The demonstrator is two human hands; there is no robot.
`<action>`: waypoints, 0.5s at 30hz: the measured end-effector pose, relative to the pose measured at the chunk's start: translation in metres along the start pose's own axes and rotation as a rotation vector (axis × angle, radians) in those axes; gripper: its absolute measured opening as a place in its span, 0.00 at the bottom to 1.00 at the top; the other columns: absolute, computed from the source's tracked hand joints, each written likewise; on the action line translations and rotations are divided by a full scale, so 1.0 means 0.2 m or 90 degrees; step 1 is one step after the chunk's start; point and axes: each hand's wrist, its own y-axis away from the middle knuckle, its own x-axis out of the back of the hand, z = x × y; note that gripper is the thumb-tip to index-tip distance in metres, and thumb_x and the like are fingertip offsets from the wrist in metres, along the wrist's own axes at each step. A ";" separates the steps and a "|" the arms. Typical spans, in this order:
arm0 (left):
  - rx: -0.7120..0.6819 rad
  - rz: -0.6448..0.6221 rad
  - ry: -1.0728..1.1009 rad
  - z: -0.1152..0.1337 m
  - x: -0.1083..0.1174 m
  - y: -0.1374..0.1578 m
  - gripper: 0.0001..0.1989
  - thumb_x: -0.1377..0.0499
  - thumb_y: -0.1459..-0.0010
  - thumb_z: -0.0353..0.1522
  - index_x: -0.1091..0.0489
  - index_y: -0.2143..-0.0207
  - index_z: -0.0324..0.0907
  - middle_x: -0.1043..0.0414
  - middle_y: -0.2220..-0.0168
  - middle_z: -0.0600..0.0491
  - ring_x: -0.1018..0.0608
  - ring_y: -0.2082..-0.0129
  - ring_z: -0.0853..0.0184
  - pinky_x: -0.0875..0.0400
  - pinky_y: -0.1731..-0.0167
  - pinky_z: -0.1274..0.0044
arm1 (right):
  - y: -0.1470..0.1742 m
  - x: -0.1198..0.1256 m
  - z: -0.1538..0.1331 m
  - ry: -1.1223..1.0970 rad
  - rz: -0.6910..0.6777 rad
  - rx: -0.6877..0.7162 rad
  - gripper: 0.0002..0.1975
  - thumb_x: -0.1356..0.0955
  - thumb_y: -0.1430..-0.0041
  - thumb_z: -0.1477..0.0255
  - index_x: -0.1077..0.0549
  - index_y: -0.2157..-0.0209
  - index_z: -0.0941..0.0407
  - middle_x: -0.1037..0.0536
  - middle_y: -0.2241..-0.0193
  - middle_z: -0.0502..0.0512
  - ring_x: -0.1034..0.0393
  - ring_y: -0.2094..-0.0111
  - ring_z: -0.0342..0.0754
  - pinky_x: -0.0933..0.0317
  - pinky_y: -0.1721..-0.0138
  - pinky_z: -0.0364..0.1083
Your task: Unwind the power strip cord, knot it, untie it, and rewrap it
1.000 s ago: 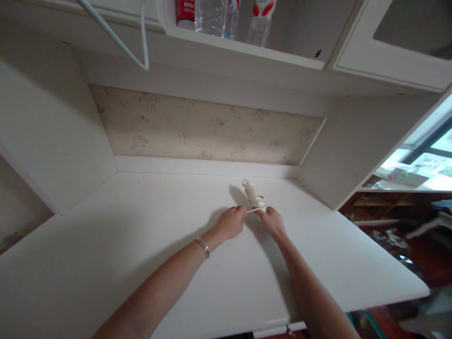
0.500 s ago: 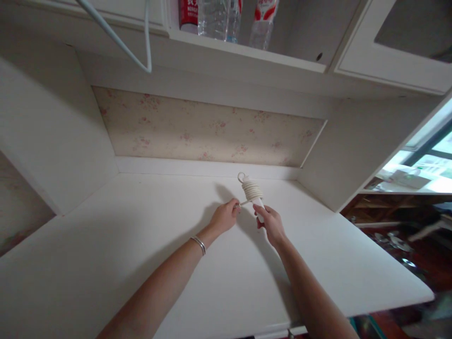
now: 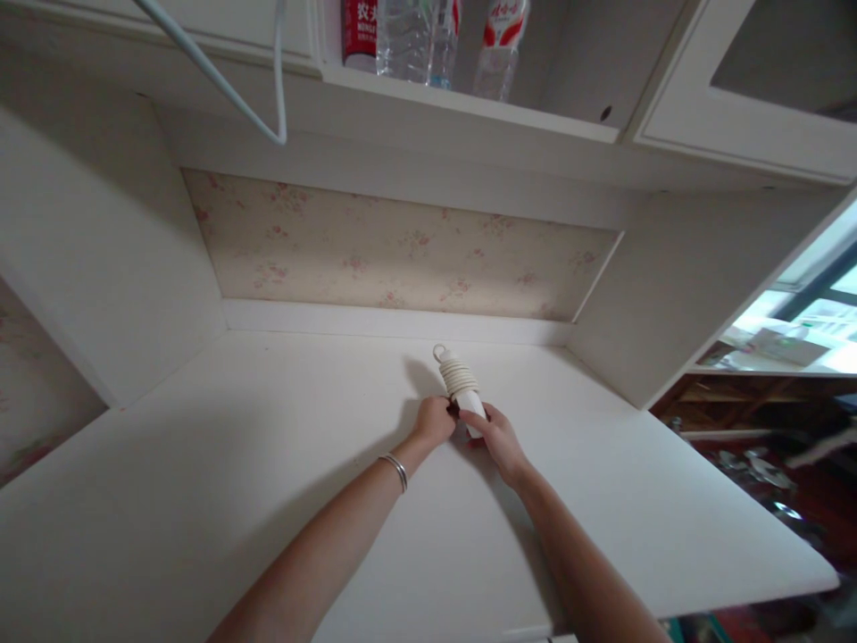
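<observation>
A white bar [image 3: 471, 406] with a cream cord [image 3: 458, 377] coiled round its upper part stands out above the white desktop, tilted up and to the left. My right hand [image 3: 499, 439] grips the bar's lower end, thumb across its near face. Close against its left side is my left hand [image 3: 435, 420], fingers closed at the lower edge of the coil, where the cord's free end runs into them; the fingertips are partly hidden. A small loop of cord [image 3: 439, 353] sticks up from the bar's top.
The white desktop [image 3: 301, 446] lies under both hands, with a floral back panel [image 3: 402, 254] behind it. An overhead shelf holds clear plastic bottles [image 3: 499, 54] and a red container [image 3: 361, 36]. A pale cable [image 3: 220, 85] hangs at upper left.
Both hands and the bar have shifted a little left and down. My left hand has come in closer to the bar, and the stretch of cord between them no longer shows.
</observation>
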 end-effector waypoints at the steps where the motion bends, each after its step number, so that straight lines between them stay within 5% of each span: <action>1: 0.013 -0.020 0.017 0.00 0.00 0.00 0.09 0.45 0.52 0.27 0.25 0.70 0.34 0.24 0.68 0.43 0.25 0.68 0.62 0.34 0.67 0.74 | 0.00 -0.01 0.01 0.018 0.014 0.001 0.24 0.31 0.52 0.58 0.30 0.58 0.59 0.27 0.65 0.58 0.33 0.68 0.48 0.36 0.77 0.41; 8: 0.021 -0.169 0.174 0.03 0.08 0.01 0.15 0.48 0.53 0.25 0.26 0.63 0.36 0.24 0.66 0.49 0.27 0.69 0.67 0.33 0.70 0.78 | -0.02 -0.06 0.04 0.039 0.087 0.027 0.33 0.30 0.56 0.61 0.41 0.47 0.54 0.26 0.62 0.55 0.30 0.65 0.49 0.34 0.76 0.42; 15: 0.017 -0.216 0.226 0.03 0.06 -0.01 0.14 0.46 0.55 0.24 0.28 0.64 0.33 0.27 0.70 0.49 0.29 0.73 0.70 0.34 0.71 0.79 | -0.02 -0.07 0.04 0.016 0.098 0.022 0.36 0.30 0.56 0.64 0.43 0.45 0.53 0.26 0.60 0.56 0.30 0.66 0.49 0.34 0.75 0.42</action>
